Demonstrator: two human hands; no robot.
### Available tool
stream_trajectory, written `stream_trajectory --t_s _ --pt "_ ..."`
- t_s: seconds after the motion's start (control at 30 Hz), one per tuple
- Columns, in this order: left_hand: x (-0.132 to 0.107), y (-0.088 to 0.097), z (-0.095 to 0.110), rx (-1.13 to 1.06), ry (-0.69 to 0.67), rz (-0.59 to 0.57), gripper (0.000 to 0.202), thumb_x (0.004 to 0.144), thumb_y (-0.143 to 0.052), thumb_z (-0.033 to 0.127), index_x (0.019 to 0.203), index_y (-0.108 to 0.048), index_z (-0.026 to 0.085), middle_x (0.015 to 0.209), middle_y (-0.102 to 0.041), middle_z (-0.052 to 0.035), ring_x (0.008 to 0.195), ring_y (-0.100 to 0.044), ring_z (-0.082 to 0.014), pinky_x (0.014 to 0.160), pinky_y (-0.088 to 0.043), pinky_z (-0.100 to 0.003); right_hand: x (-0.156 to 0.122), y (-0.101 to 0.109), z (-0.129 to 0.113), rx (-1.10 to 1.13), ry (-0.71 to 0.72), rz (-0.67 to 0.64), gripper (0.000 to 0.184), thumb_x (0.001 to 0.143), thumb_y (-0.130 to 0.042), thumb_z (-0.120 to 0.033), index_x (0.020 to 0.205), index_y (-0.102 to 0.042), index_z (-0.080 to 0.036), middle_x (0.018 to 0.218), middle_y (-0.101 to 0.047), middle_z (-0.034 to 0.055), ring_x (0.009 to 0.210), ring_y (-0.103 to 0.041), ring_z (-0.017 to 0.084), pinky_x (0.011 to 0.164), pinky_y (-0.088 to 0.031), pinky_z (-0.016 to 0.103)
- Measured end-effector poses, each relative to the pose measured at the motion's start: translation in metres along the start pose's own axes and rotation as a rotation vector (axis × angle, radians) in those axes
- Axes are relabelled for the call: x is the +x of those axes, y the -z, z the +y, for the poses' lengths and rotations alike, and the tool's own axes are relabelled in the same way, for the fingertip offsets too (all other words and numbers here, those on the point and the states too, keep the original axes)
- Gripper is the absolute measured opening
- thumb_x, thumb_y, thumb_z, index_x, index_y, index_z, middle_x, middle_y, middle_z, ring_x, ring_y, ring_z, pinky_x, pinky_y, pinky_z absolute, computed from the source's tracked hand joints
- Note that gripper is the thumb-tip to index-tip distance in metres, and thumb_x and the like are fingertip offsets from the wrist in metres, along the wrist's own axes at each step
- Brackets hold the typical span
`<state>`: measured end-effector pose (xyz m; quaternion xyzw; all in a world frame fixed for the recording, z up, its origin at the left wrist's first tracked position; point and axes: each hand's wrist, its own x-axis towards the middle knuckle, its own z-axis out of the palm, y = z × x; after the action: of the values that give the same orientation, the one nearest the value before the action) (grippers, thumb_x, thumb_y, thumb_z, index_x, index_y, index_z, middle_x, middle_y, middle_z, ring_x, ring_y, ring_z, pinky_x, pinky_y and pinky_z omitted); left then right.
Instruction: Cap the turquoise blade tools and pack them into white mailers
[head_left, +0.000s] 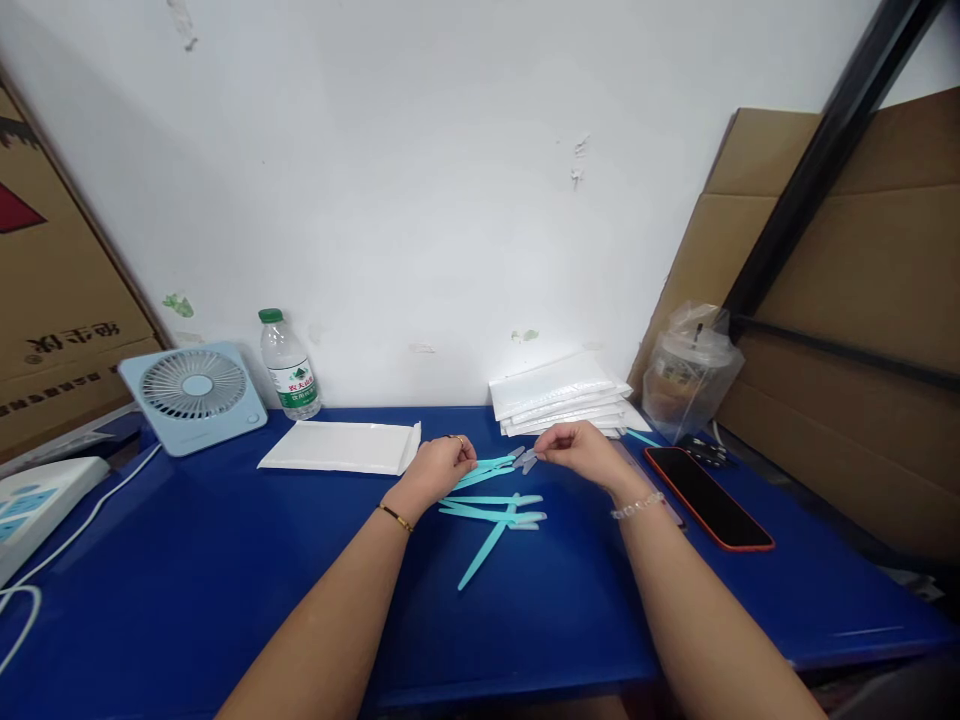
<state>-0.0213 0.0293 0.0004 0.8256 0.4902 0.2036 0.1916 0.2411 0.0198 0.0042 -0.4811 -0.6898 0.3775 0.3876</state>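
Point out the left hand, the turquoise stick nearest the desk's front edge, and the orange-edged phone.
Left hand (441, 467): head view, on the back of the hand.
Turquoise stick (484, 555): head view, on its long handle.
Phone (709, 498): head view, on the middle of its dark screen.

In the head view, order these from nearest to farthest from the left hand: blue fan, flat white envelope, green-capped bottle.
From the left hand:
1. Flat white envelope: just left of it.
2. Green-capped bottle: farther left, behind the envelope.
3. Blue fan: left of the bottle.
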Motion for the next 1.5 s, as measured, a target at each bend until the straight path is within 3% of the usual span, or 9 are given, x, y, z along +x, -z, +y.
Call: stream_trajectory --t_s 0.2,0.4,0.6,0.73,0.87,0.97,1.07,1.3,1.5 --pt "0.001 -0.001 -0.001 -0.053 0.010 -0.023 0.014 0.079 -0.051 0.032 0.081 -0.060 0.021 0.076 -0.064 -0.0005 0.070 -0.058 -0.0150 0.056 -0.038 -0.022 0.000 -0.008 -0.004 0.033 0.019 0.020 0.021 0.062 -0.073 -0.031 0.074 -0.070 -0.014 0.069 -0.069 0.0045 0.065 -0.063 0.016 0.063 -0.050 0.028" --pt "0.000 -0.005 0.005 -0.177 0.000 -0.056 0.021 0.078 -0.052 0.037 0.084 -0.060 0.019 0.075 -0.063 -0.0008 0.068 -0.057 -0.0143 0.056 -0.040 -0.022 0.001 -0.019 -0.006 0.086 0.022 -0.070 0.020 0.063 -0.074 -0.030 0.075 -0.069 -0.014 0.070 -0.069 0.0045 0.068 -0.065 0.017 0.067 -0.051 0.030" --pt "-0.008 -0.002 0.016 -0.214 -0.018 -0.288 0.019 0.075 -0.056 0.035 0.083 -0.063 0.019 0.078 -0.065 -0.0004 0.071 -0.060 -0.0140 0.060 -0.043 -0.021 -0.002 -0.008 -0.003 -0.023 0.019 -0.287 0.020 0.066 -0.071 -0.031 0.080 -0.070 -0.016 0.079 -0.069 0.0049 0.072 -0.063 0.017 0.068 -0.050 0.030" --pt "-0.007 -0.005 0.014 0.072 -0.046 -0.129 0.014 0.074 -0.059 0.028 0.084 -0.065 0.021 0.084 -0.066 -0.0020 0.077 -0.059 -0.0163 0.065 -0.042 -0.024 0.002 -0.005 0.010 -0.384 0.052 -0.048 0.016 0.070 -0.066 -0.025 0.083 -0.070 -0.017 0.080 -0.066 0.0044 0.072 -0.059 0.017 0.066 -0.045 0.028" --pt "-0.003 -0.007 0.010 0.247 -0.045 -0.028 0.010 0.075 -0.058 0.023 0.082 -0.064 0.021 0.085 -0.066 -0.0024 0.080 -0.059 -0.0173 0.068 -0.040 -0.025 0.006 -0.009 0.020 -0.551 0.040 -0.068 0.007 0.069 -0.064 -0.022 0.074 -0.068 -0.018 0.081 -0.064 0.0039 0.072 -0.057 0.017 0.065 -0.042 0.026" --pt "-0.001 -0.008 0.011 0.284 -0.049 -0.054 0.008 0.076 -0.056 0.023 0.073 -0.063 0.021 0.081 -0.066 -0.0015 0.078 -0.059 -0.0167 0.066 -0.039 -0.025 0.005 -0.009 0.021 -0.520 0.047 -0.101 0.007 0.073 -0.060 -0.022 0.071 -0.066 -0.018 0.078 -0.065 0.0029 0.069 -0.057 0.015 0.062 -0.041 0.024" --pt "-0.001 -0.009 0.012 0.298 -0.045 -0.032 0.009 0.075 -0.058 0.025 0.081 -0.064 0.022 0.086 -0.066 -0.0014 0.080 -0.060 -0.0172 0.068 -0.039 -0.026 0.005 -0.006 0.020 -0.415 0.001 -0.105 0.010 0.075 -0.059 -0.026 0.076 -0.064 -0.017 0.069 -0.063 0.0014 0.062 -0.056 0.014 0.057 -0.042 0.023" --pt "-0.001 -0.011 0.014 0.311 -0.016 -0.051 0.008 0.075 -0.058 0.025 0.074 -0.064 0.021 0.084 -0.066 -0.0013 0.079 -0.060 -0.0170 0.069 -0.039 -0.026 0.005 -0.003 0.020 -0.166 -0.146 -0.204 0.022 0.072 -0.064 -0.034 0.081 -0.066 -0.015 0.068 -0.064 0.0027 0.057 -0.057 0.013 0.054 -0.046 0.023" --pt "-0.001 -0.011 0.012 0.258 -0.001 -0.069 0.009 0.077 -0.055 0.023 0.074 -0.063 0.020 0.082 -0.067 -0.0023 0.078 -0.060 -0.0163 0.067 -0.040 -0.025 0.006 -0.005 0.024 -0.118 -0.148 -0.266 0.022 0.068 -0.068 -0.035 0.078 -0.068 -0.015 0.065 -0.064 0.0022 0.054 -0.056 0.011 0.052 -0.045 0.023"
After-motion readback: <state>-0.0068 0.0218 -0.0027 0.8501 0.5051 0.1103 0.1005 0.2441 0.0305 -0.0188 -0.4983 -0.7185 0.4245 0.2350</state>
